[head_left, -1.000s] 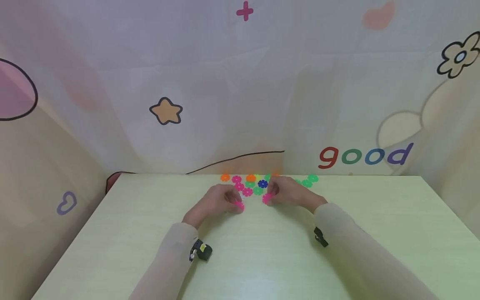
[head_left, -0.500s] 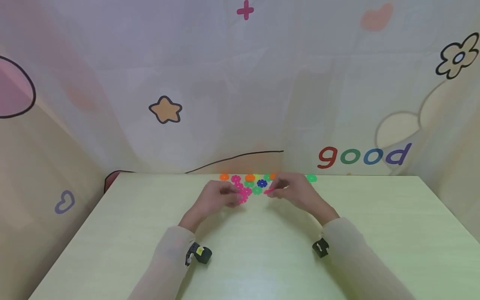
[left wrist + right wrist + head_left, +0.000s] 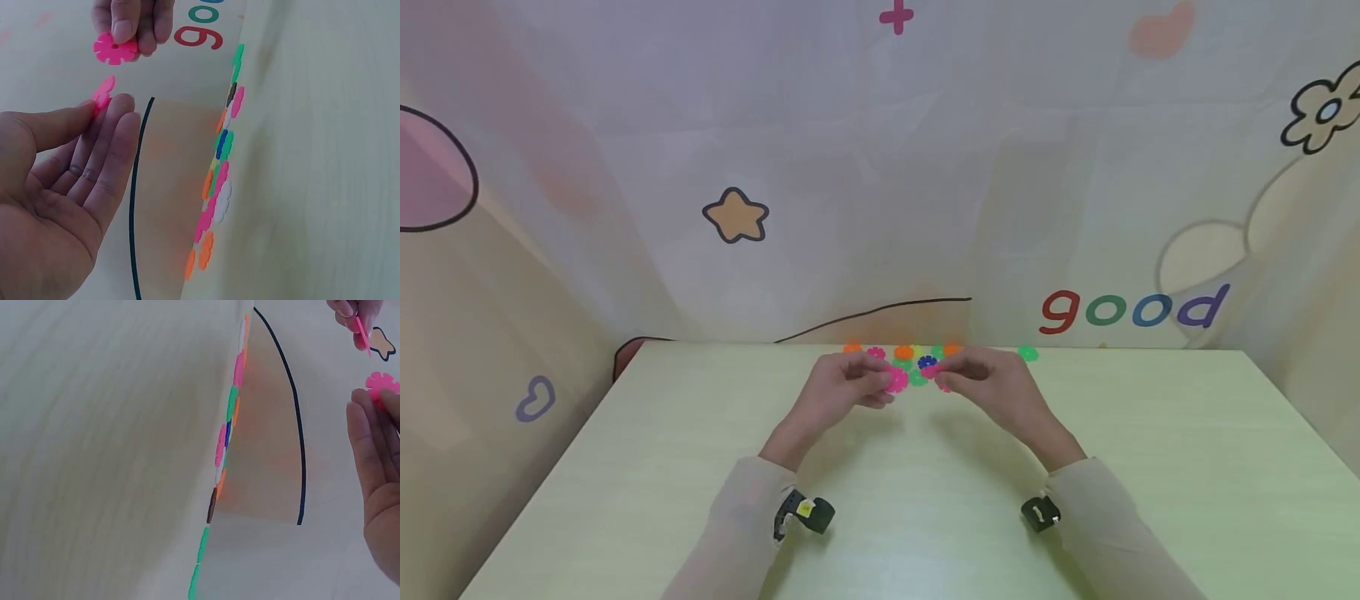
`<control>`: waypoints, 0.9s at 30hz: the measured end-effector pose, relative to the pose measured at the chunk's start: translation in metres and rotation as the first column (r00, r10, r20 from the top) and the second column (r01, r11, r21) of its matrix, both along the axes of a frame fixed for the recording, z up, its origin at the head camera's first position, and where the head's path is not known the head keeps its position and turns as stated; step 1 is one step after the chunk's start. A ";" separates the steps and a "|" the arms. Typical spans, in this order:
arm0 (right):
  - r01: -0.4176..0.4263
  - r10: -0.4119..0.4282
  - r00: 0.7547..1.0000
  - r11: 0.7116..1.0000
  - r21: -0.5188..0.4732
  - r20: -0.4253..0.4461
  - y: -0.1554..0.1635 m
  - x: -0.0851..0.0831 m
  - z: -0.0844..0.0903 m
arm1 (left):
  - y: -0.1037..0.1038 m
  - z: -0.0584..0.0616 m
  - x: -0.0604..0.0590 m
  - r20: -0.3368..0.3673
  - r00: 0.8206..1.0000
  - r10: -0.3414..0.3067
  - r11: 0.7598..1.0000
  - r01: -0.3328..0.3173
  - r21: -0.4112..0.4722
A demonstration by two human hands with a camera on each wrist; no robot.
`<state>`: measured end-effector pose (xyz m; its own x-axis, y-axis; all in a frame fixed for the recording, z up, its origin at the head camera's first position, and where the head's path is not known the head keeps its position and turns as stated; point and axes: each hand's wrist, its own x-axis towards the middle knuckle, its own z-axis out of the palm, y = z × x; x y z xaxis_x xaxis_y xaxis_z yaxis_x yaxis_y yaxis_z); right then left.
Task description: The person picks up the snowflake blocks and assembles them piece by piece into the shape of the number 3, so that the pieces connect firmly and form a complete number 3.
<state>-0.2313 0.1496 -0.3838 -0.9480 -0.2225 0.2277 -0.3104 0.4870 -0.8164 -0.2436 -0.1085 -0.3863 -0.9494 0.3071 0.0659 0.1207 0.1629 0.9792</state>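
My left hand (image 3: 842,390) pinches a pink notched snowflake disc (image 3: 897,381) between thumb and fingers, raised above the table. Facing it, my right hand (image 3: 1003,392) pinches a second pink snowflake disc (image 3: 381,381). A small gap separates the two discs in both wrist views. The left wrist view shows the left-hand disc (image 3: 104,94) nearly edge-on, while the right-hand disc (image 3: 114,49) turns its flat face to the camera. Beyond the hands, loose discs in several colours lie near the table's back edge, among them a dark blue disc (image 3: 927,362); the hands partly hide them.
The pale table (image 3: 880,517) ends at a hanging printed cloth (image 3: 865,192) just behind the discs. An orange disc (image 3: 853,348) lies at the left of the group, a green disc (image 3: 1027,353) at the right. A black camera (image 3: 816,514) sits on the left wrist.
Both hands have risen from near the tabletop with their pink discs and brought them closer together. The right-hand disc has turned in the fingers. The loose discs stay in place.
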 end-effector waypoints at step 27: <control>-0.025 0.008 0.989 0.993 -0.113 -0.149 -0.010 0.010 0.000 | 0.012 0.008 0.010 0.127 0.991 0.034 0.991 -0.050 0.126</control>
<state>-0.2215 0.1393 -0.3833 -0.8984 -0.2019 0.3901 -0.4391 0.3871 -0.8108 -0.2336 -0.0961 -0.3781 -0.9645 0.2636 -0.0175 -0.0079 0.0371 0.9993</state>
